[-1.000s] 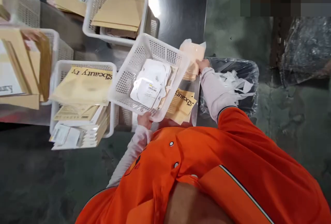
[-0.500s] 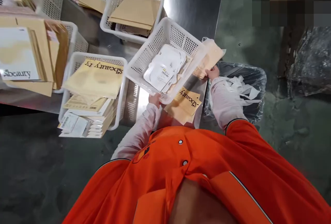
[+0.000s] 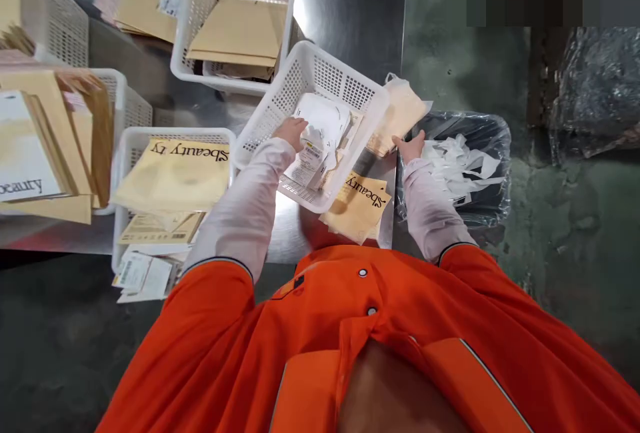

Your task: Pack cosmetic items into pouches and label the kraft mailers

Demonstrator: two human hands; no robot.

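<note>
A white perforated basket (image 3: 255, 116) stands tilted in the middle of the metal table, with white labelled packets (image 3: 323, 116) inside. My left hand (image 3: 291, 133) reaches over its left rim, fingers stretched out at the packets' edge. At the table's right edge, my right hand (image 3: 411, 147) has its thumb and fingers apart, close to a stack of pale peach packets (image 3: 400, 109) in clear wrapping. Yellow packets printed "beauty" (image 3: 357, 209) lie partly beneath the tilted basket, towards my body.
A plastic-lined bin (image 3: 493, 186) with white paper strips (image 3: 465, 159) stands right of the table. To the left, one basket (image 3: 120, 186) holds yellow and white packets; others hold brown envelopes (image 3: 240, 29). Crumpled clear plastic (image 3: 600, 86) lies at far right.
My left hand has let go of the basket's near rim and moved up and left, over the packets inside. The right hand stays by the peach stack, its fingers now spread.
</note>
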